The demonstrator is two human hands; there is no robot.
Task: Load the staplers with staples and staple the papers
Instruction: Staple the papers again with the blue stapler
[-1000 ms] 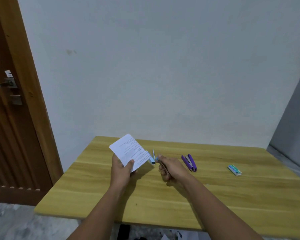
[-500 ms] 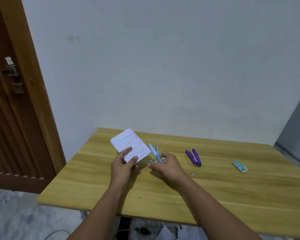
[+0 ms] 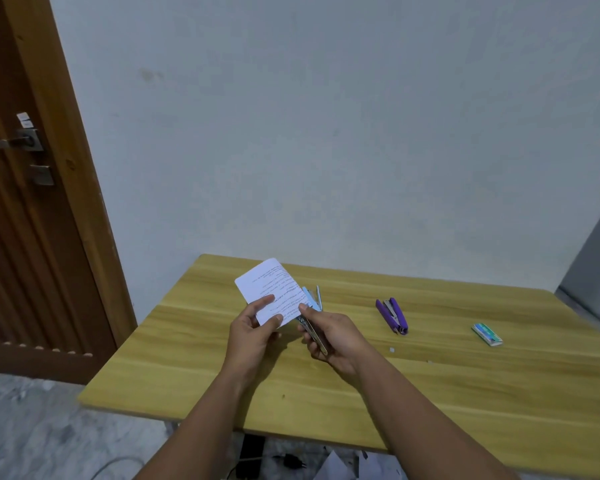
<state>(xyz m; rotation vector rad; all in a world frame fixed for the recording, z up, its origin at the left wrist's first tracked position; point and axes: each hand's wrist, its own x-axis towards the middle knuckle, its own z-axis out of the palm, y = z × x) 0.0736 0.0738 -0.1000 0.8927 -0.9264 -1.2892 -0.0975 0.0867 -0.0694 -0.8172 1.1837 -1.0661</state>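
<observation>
Two hands working: left hand [image 3: 253,327] pinching papers [image 3: 269,292], right hand [image 3: 333,336] gripping blue stapler [image 3: 310,301] at their edge. Stapling pending; purple stapler [image 3: 392,315], staple box [image 3: 486,334] lying right of papers, untouched.

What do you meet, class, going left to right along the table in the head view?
Left hand holding the papers → right hand gripping the blue stapler → purple stapler → staple box.

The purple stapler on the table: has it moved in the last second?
No. The purple stapler keeps its place between the staple box and the table's far edge.
</observation>
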